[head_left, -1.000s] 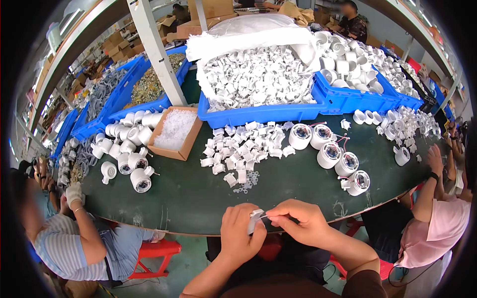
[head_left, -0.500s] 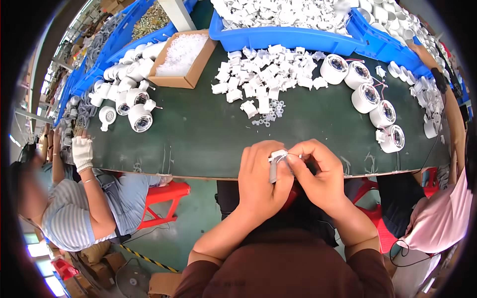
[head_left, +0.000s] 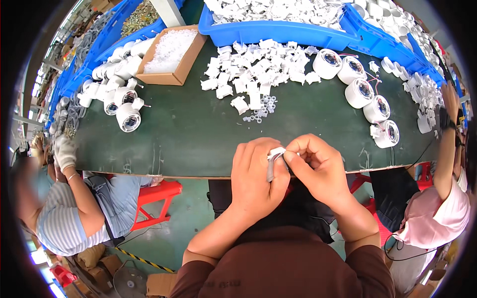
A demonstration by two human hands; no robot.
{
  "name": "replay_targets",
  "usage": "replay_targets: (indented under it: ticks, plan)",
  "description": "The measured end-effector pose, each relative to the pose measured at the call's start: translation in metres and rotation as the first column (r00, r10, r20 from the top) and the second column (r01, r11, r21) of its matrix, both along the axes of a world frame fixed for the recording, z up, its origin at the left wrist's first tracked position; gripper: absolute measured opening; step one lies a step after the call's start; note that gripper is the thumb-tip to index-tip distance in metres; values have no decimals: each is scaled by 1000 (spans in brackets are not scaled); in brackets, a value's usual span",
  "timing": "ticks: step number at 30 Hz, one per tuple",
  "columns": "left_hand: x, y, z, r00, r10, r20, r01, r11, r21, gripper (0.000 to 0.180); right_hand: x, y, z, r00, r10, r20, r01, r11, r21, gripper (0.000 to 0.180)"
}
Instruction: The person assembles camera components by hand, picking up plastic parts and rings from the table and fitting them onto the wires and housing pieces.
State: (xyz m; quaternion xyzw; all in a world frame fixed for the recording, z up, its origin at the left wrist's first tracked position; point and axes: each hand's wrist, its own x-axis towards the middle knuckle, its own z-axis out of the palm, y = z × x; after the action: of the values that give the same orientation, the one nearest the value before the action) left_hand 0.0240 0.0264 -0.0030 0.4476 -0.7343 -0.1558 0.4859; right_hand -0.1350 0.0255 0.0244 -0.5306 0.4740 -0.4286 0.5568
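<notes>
My left hand [head_left: 257, 175] and my right hand [head_left: 318, 166] meet at the near edge of the dark green table [head_left: 189, 134]. Both pinch one small white plastic part [head_left: 275, 155] between their fingertips; a grey piece hangs below it. Further out on the table lies a loose pile of white plastic parts [head_left: 258, 69] with several tiny white rings [head_left: 262, 111] at its near side.
Round white housings [head_left: 370, 102] curve along the right. More housings [head_left: 117, 97] lie left, by a cardboard box of white bits [head_left: 169, 52]. Blue bins [head_left: 298, 30] line the far edge. A person in a striped shirt [head_left: 69, 218] sits left; another in pink [head_left: 442, 198] right.
The view has tilted down and closer to my hands. My hands have come nearer to me at the table edge, still pinching the small white part.
</notes>
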Motion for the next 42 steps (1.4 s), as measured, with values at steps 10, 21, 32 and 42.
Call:
replay_targets:
  ticks: [10, 21, 32, 42]
  plan:
    - [6, -6, 4, 993, -79, -93, 91, 988, 128, 13, -5, -4, 1, 992, 11, -124, -31, 986, -165, 4]
    - [7, -10, 9, 996, -35, -80, 37, 999, 31, 10, -69, -117, -5, 620, -397, -677, -163, 779, -606, 31]
    - [16, -5, 2, 958, -37, -285, 113, 960, 257, 14, -56, -96, 3, 878, 19, -478, -168, 948, -269, 41]
    - [16, -5, -8, 673, 92, -734, 505, 668, 547, 21, -23, -34, 12, 937, 109, -331, -261, 850, -459, 45]
